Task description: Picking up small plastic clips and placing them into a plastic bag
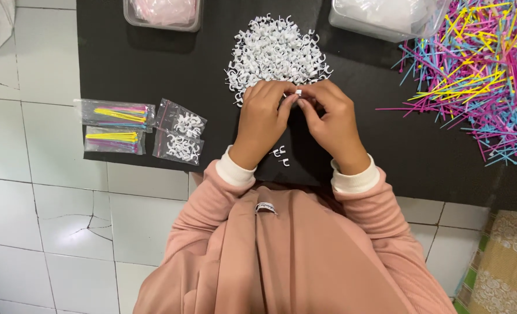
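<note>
- Two clear flat bags of yellow and pink ties [117, 113] [114, 141] were laid at the black mat's [124, 64] left edge.
- Two small clear bags of white clips [183, 121] [179, 147] were set just beside them.
- A small white garment label [265, 207] was seen on the pink clothing.

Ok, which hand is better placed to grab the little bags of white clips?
Left, probably. The left hand is nearer the bags of white clips, which lie on its side; the right hand would have to cross. Both pinch a white clip.

Left hand [262, 119] at 11 o'clock, right hand [330, 119] at 1 o'clock, fingertips [293, 100] meeting at 12, curled in a pinch; pink-sleeved forearms angled inward.
</note>
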